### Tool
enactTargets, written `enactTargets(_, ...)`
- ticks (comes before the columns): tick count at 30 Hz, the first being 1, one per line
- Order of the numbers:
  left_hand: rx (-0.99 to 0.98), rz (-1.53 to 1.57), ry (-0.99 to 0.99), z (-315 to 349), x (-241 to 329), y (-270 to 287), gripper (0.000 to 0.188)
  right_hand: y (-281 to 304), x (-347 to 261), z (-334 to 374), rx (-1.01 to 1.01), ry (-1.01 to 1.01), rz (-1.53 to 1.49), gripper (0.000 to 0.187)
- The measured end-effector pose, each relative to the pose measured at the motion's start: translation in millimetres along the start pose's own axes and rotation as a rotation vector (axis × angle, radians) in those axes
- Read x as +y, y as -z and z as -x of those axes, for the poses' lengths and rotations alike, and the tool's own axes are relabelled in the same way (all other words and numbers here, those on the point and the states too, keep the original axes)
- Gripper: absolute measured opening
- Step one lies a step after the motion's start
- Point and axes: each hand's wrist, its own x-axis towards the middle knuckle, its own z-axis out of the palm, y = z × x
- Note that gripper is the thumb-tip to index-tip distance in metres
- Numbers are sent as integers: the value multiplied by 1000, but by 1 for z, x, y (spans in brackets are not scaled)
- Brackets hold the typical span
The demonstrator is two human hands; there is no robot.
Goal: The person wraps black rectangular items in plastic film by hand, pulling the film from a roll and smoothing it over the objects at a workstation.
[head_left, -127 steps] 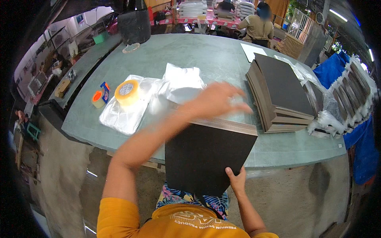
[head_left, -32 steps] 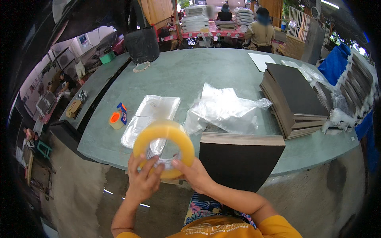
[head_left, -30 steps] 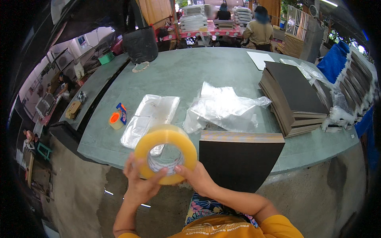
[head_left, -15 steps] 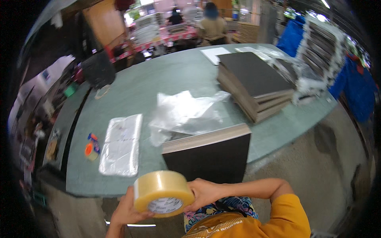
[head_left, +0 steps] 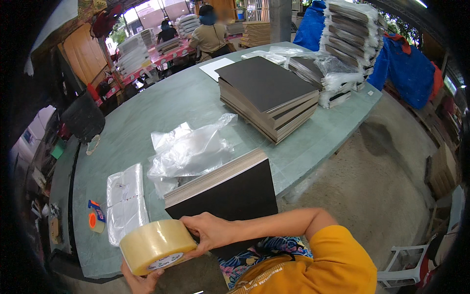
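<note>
A large roll of clear yellowish tape (head_left: 155, 245) is held between both hands at the near edge of the table. My left hand (head_left: 138, 281) grips it from below, partly hidden behind the roll. The fingers of my right hand (head_left: 207, 231) close on its right side. Right beside the roll, a thick block of black-covered boards (head_left: 232, 196) stands on edge against the table, its pale layered edges facing up. Crumpled clear plastic (head_left: 196, 149) lies behind the block. A flat pile of clear plastic bags (head_left: 126, 201) lies left of it.
A small orange-and-blue tape dispenser (head_left: 96, 218) sits on the green table (head_left: 147, 117) at the left. Farther back are a stack of black boards (head_left: 269, 85) and plastic-wrapped stacks (head_left: 350, 36). A white plastic chair (head_left: 404, 264) stands lower right. Two people sit in the background.
My view has swung to the right, so the table and its things sit farther left in the picture. The tape roll stays in both hands and has tilted slightly.
</note>
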Motion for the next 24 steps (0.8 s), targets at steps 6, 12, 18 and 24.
enactTargets(6,24,91,66,-15,17,2,66,-2,-1,-9,11,29,203,56)
enactTargets(12,349,519,177,-93,-9,19,44,26,-22,15,236,232,392,25)
enactTargets(18,454,703,530,-157,-153,38,40,63,-31,61,329,-52,269,11)
enactTargets(24,415,-1202,282,-188,-168,40,46,89,-17,94,682,-296,5,6)
